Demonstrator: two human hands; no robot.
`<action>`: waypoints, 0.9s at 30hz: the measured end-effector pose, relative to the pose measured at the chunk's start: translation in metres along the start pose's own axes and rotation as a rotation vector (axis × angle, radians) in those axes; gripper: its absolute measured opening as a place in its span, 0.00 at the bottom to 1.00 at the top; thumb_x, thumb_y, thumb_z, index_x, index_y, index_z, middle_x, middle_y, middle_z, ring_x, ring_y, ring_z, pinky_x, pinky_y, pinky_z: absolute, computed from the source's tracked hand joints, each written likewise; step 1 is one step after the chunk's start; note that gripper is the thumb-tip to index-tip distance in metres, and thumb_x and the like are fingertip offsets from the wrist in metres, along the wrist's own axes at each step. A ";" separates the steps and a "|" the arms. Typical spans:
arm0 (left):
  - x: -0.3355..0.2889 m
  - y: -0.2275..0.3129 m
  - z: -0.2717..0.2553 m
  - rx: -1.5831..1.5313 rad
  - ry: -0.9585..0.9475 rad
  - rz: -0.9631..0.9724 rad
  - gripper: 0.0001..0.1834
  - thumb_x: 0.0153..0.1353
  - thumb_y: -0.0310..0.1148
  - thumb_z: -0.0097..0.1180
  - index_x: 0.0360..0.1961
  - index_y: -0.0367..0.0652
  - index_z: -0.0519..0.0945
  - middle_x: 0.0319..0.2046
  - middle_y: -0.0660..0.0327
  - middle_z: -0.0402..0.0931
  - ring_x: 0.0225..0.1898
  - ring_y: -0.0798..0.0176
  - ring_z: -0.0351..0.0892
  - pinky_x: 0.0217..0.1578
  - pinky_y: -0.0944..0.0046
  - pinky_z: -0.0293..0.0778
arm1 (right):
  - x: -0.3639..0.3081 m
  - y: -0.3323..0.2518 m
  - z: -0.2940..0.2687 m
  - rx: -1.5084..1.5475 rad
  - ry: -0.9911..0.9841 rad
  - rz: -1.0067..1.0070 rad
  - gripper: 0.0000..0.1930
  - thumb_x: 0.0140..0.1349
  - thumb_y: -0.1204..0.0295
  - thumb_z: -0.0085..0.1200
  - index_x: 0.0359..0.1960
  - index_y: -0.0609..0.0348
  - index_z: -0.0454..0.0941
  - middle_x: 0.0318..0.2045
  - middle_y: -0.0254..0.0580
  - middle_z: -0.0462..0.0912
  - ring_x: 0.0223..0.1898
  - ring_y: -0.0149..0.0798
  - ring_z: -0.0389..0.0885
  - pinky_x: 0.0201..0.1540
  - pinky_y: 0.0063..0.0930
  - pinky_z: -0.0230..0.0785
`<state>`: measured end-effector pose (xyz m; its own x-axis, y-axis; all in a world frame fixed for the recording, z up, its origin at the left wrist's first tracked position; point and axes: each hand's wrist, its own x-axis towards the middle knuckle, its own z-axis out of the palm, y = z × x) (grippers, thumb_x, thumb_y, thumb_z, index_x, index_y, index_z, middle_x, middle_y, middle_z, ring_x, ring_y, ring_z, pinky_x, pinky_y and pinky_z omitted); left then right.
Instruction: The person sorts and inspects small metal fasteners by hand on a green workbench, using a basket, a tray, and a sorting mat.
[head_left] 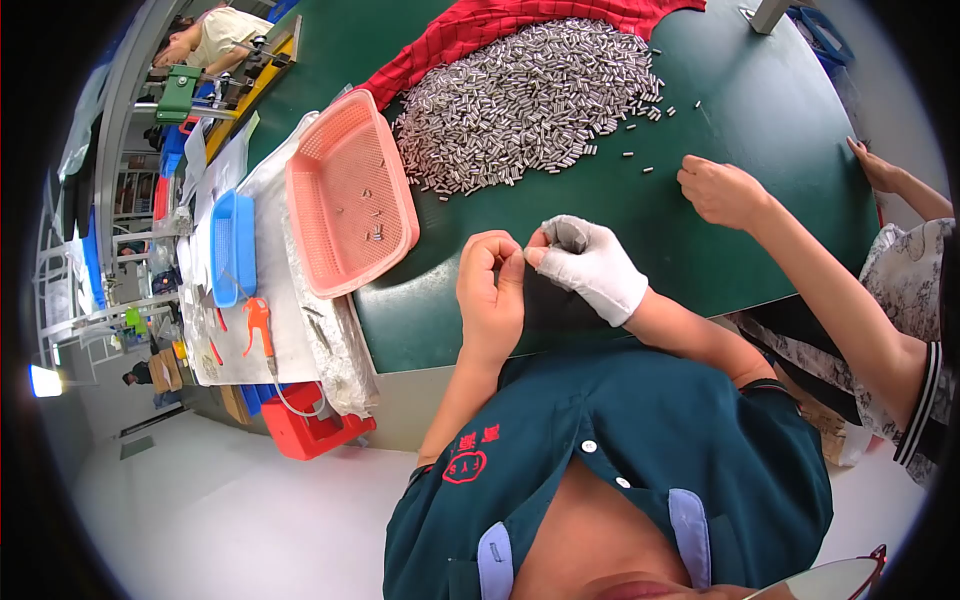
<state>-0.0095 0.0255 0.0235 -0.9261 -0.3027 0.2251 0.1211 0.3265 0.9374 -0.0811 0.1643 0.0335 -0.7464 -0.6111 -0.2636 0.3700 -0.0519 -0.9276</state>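
Note:
My left hand (491,290) is bare and closed in a pinch near the front of the green table (760,130). Close beside it, my right hand (597,270), in a white glove that leaves the thumb and fingertips partly bare, is also pinched. The fingertips of both hands almost meet; whatever is between them is too small to make out. Beyond my hands lies a big heap of short silvery metal pins (520,105), partly on a red checked cloth (420,50). To the left, a pink plastic basket (303,225) holds several small metal pieces.
A co-worker's closed hand (725,192) hovers over the table at right; another hand (875,166) touches its edge. Left are a blue basket (233,250), an orange air gun (258,322) with a hose, and a red stool (300,425). Another person (225,40) works far left.

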 end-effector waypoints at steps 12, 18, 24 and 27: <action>0.013 0.028 0.006 0.123 0.078 0.124 0.05 0.61 0.23 0.55 0.38 0.37 0.76 0.40 0.61 0.72 0.32 0.72 0.68 0.34 0.72 0.67 | 0.014 0.017 -0.014 0.900 -0.382 0.212 0.07 0.65 0.67 0.53 0.33 0.57 0.74 0.15 0.24 0.60 0.15 0.23 0.52 0.22 0.21 0.47; 0.014 0.029 0.008 0.273 0.054 0.217 0.04 0.59 0.22 0.56 0.36 0.39 0.78 0.39 0.58 0.73 0.35 0.63 0.71 0.33 0.67 0.69 | 0.012 0.016 -0.014 0.906 -0.392 0.210 0.06 0.65 0.67 0.53 0.33 0.54 0.73 0.16 0.23 0.60 0.16 0.23 0.53 0.22 0.21 0.47; 0.013 0.033 0.009 0.299 0.071 0.223 0.05 0.57 0.22 0.57 0.35 0.39 0.78 0.38 0.58 0.73 0.38 0.58 0.72 0.35 0.64 0.70 | 0.006 0.008 -0.009 0.751 -0.205 0.165 0.06 0.65 0.68 0.53 0.33 0.56 0.73 0.17 0.24 0.62 0.17 0.23 0.55 0.22 0.21 0.48; 0.013 0.035 0.006 0.290 0.062 0.211 0.04 0.58 0.22 0.57 0.35 0.38 0.78 0.39 0.58 0.73 0.34 0.65 0.70 0.32 0.69 0.68 | 0.004 0.008 -0.007 0.693 -0.173 0.144 0.06 0.64 0.69 0.54 0.34 0.57 0.73 0.17 0.24 0.62 0.17 0.22 0.55 0.22 0.21 0.48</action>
<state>-0.0191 0.0380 0.0575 -0.8672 -0.2521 0.4294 0.1926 0.6254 0.7561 -0.0852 0.1671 0.0230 -0.5870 -0.7627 -0.2714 0.7660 -0.4148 -0.4911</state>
